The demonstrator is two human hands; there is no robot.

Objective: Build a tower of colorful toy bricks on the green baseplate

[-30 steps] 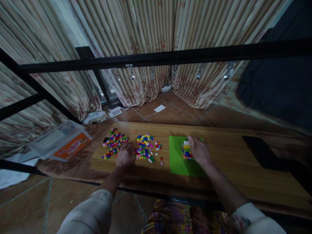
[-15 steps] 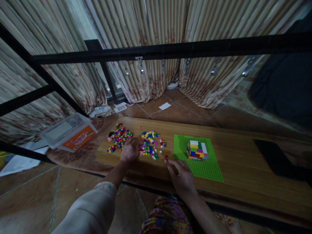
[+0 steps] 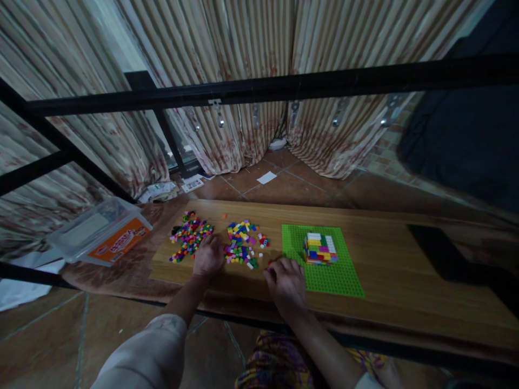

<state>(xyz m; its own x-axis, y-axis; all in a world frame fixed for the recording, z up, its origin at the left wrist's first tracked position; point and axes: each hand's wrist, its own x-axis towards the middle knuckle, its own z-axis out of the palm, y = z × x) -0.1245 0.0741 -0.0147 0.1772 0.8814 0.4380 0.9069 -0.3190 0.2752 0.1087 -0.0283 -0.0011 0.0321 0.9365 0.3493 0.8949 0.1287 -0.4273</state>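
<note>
My left hand (image 3: 208, 256) rests at the right edge of a mixed pile of small toy bricks (image 3: 188, 237), with fingers bent down and tips hidden. My right hand (image 3: 286, 281) is closed beside the left edge of a green studded baseplate (image 3: 352, 270). Its thumb and fingers come together by a small red brick (image 3: 270, 262); whatever is between them is hidden. On the baseplate stands a block built from white, yellow, blue, red and green bricks (image 3: 320, 248). Between my hands lies a looser group of bricks (image 3: 241, 251).
A clear plastic box with an orange label (image 3: 119, 243) stands left of the wooden board (image 3: 259, 281). A dark flat object (image 3: 440, 254) lies at the board's right. A black metal rail (image 3: 243, 92) crosses in front of striped curtains (image 3: 251, 48).
My right hand has moved slightly left and its fingers have closed over where small red and pink bricks lay. My left hand stays by the pile. The whole view has shifted slightly.
</note>
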